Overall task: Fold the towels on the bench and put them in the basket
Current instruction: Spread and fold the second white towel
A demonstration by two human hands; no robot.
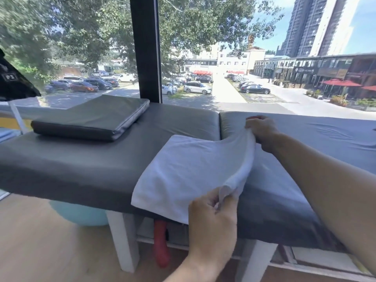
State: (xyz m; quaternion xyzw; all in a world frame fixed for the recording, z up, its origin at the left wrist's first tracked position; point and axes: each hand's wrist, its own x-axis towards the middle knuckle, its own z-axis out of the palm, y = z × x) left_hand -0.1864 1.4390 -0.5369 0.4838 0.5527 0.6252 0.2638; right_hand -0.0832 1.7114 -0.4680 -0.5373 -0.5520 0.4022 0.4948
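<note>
Towel, white terry cloth (183,171), is lying on the grey padded bench (81,165), long axis running from me toward the window, near edge overhanging. I'm pinching its right edge with my left hand (212,220) and right hand (262,133), fingertips partly hidden in cloth.

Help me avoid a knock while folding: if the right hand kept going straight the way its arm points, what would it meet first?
Probably only bare bench padding, then the window glass behind it. The right hand, gripping the towel, has nothing else visibly ahead, though depth is unclear.
</note>
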